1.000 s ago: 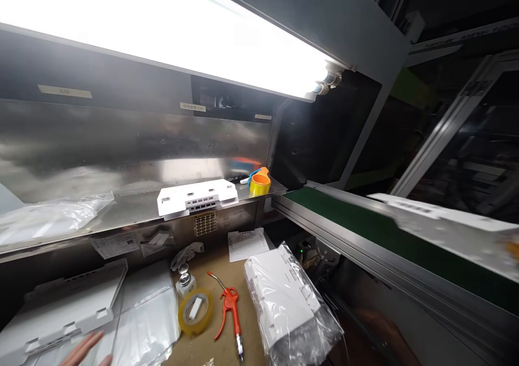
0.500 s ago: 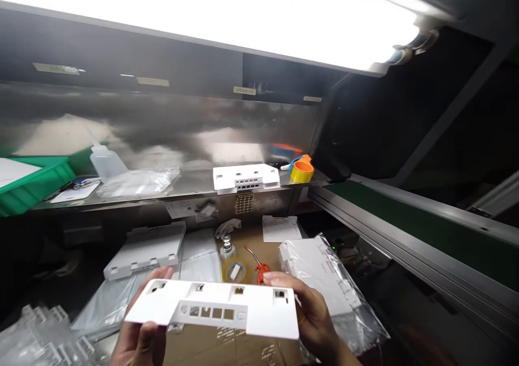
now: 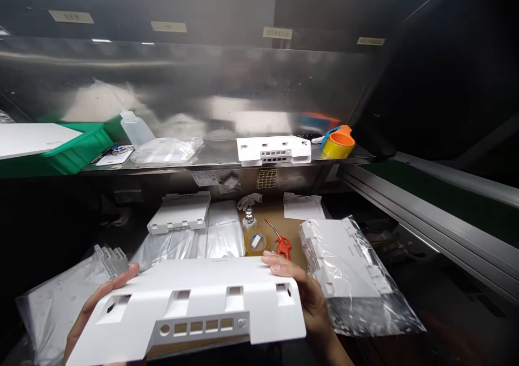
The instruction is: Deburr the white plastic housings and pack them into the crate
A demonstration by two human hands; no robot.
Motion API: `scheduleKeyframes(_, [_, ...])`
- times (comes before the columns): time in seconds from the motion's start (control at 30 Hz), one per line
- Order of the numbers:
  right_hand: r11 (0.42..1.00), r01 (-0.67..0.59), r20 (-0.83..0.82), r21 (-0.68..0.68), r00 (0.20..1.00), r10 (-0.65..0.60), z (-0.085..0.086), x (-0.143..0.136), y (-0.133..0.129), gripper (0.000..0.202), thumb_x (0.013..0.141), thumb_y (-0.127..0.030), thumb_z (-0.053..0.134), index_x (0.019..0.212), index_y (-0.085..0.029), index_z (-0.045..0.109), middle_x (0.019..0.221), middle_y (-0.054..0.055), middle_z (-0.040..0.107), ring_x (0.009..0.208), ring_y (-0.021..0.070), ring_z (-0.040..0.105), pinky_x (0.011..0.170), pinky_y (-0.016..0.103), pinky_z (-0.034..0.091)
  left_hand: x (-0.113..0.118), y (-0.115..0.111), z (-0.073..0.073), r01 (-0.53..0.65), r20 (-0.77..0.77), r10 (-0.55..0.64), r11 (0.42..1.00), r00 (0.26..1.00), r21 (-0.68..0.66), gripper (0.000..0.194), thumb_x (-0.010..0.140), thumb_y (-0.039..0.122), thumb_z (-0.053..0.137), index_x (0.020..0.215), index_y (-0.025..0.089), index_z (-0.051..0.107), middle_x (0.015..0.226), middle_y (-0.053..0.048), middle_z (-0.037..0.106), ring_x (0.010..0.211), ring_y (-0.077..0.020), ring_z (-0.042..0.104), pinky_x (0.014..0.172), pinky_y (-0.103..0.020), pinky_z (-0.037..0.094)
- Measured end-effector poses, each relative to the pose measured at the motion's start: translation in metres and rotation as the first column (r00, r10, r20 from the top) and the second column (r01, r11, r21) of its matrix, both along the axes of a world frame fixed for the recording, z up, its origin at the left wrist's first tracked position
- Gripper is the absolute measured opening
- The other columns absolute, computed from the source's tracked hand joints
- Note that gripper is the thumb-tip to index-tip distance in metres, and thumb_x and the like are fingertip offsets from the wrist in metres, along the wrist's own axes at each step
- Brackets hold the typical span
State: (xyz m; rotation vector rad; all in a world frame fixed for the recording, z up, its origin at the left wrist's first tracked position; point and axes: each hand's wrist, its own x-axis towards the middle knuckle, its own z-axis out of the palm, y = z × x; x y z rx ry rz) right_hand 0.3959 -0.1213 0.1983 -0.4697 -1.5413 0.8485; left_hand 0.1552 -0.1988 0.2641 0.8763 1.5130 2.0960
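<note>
Between my hands I hold a white plastic router housing [image 3: 211,277], its face with square port openings and a round hole turned toward me. My left hand [image 3: 91,306] grips its left end, fingers on the top and partly hidden behind it. At the other end my right hand [image 3: 306,290] wraps round the corner, fingertips on the top surface. Beyond the housing lie a red air blow gun [image 3: 283,245], a roll of tape [image 3: 265,241] and a small bottle with a metal top [image 3: 249,223]. To the right is a similar white housing in a clear bag [image 3: 336,252].
On the metal shelf [image 3: 219,152] stand another white housing [image 3: 247,147], a squeeze bottle [image 3: 137,129], a green bin [image 3: 91,144] and yellow and orange tape rolls [image 3: 338,145]. A white housing [image 3: 182,212] rests on plastic bags at left. A conveyor [image 3: 446,193] runs along the right.
The housing has come closer to me and tilted, showing more of its top. My view has dipped and shifted left, so the lamp is out of sight. Both hands keep their grip.
</note>
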Motion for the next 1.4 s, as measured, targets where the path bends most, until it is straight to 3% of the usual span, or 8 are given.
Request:
scheduleKeyframes(0.27, [0.994,-0.017,0.009,-0.112,1.000,0.018,-0.016,-0.002,0.007,0.039,0.095,-0.020,0.064,0.129,-0.038,0.063,0.136,0.003,0.070,0.127,0.0238,0.066,0.108,0.039,0.054,0.014,-0.001,0.011,0.010,0.058,-0.005,0.996,0.998,-0.087,0.075,0.056,0.071,0.085,0.116,0.031,0.068,0.143,0.000,0.061,0.141,-0.0388,0.044,0.130,-0.048,0.020])
scheduleKeyframes(0.5, [0.984,0.013,0.039,-0.177,0.999,-0.006,-0.026,0.005,0.009,0.034,0.093,-0.024,0.068,0.125,-0.035,0.065,0.137,0.005,0.070,0.127,0.0231,0.066,0.104,0.033,0.055,-0.002,0.002,-0.005,0.102,0.002,-0.103,0.989,0.995,-0.108,0.081,0.057,0.071,0.085,0.123,0.030,0.066,0.143,-0.001,0.061,0.138,-0.0294,0.049,0.094,-0.017,0.055])
scheduleKeyframes(0.9, [0.989,0.085,0.051,-0.119,0.996,-0.079,-0.037,0.026,0.016,0.029,0.095,-0.034,0.066,0.124,-0.031,0.067,0.137,0.009,0.069,0.134,0.0325,0.060,0.113,0.051,0.049,0.015,0.005,-0.006,0.120,-0.079,-0.127,0.989,0.989,-0.088,0.077,0.058,0.071,0.085,0.127,0.040,0.066,0.153,0.004,0.057,0.148,-0.0259,0.043,0.111,-0.023,0.045])
scheduleKeyframes(1.1, [0.992,0.111,0.086,-0.055,0.991,-0.106,-0.046,0.030,0.021,0.033,0.095,-0.032,0.064,0.127,-0.025,0.065,0.139,0.011,0.068,0.132,0.0344,0.061,0.111,0.050,0.052,0.019,0.007,-0.011,0.189,0.056,-0.186,0.981,0.981,-0.054,0.079,0.053,0.071,0.086,0.125,0.041,0.070,0.156,0.005,0.054,0.153,-0.0298,0.033,0.117,-0.030,0.039])
scheduleKeyframes(1.17, [0.988,0.150,0.045,0.040,0.987,-0.152,-0.042,0.029,0.020,0.030,0.097,-0.031,0.061,0.126,-0.025,0.066,0.137,0.009,0.069,0.133,0.0339,0.060,0.114,0.051,0.050,0.014,0.009,-0.012,0.235,0.253,-0.240,0.971,0.937,0.048,0.073,0.059,0.084,0.073,0.118,0.042,0.074,0.159,0.008,0.050,0.156,-0.0322,0.024,0.120,-0.038,0.036])
scheduleKeyframes(1.27, [0.953,0.189,0.011,0.237,0.980,-0.198,-0.034,0.029,0.016,0.028,0.100,-0.032,0.056,0.124,-0.024,0.068,0.136,0.006,0.069,0.137,0.0356,0.057,0.116,0.056,0.047,-0.002,0.016,-0.016,0.384,0.583,-0.405,0.908,0.704,0.168,0.081,0.074,0.093,0.045,0.129,0.039,0.069,0.161,0.004,0.047,0.155,-0.0360,0.028,0.119,-0.050,0.038])
scheduleKeyframes(1.33, [0.933,0.180,0.053,0.311,0.977,-0.206,-0.031,0.028,0.014,0.029,0.103,-0.034,0.051,0.121,-0.024,0.071,0.138,0.005,0.069,0.138,0.0358,0.055,0.115,0.056,0.048,-0.014,0.019,-0.021,0.561,0.694,-0.469,0.820,0.547,0.113,0.073,0.084,0.077,0.056,0.141,0.032,0.061,0.155,-0.006,0.054,0.147,-0.0379,0.043,0.114,-0.053,0.044])
scheduleKeyframes(1.4, [0.946,0.202,0.078,0.252,0.970,-0.228,-0.033,0.027,0.012,0.027,0.102,-0.034,0.053,0.119,-0.029,0.073,0.147,0.002,0.062,0.143,0.0342,0.050,0.117,0.054,0.047,-0.021,0.019,-0.025,0.649,0.706,-0.487,0.759,0.514,0.051,0.062,0.088,0.056,0.066,0.142,0.026,0.060,0.143,-0.012,0.065,0.136,-0.0389,0.056,0.107,-0.053,0.051])
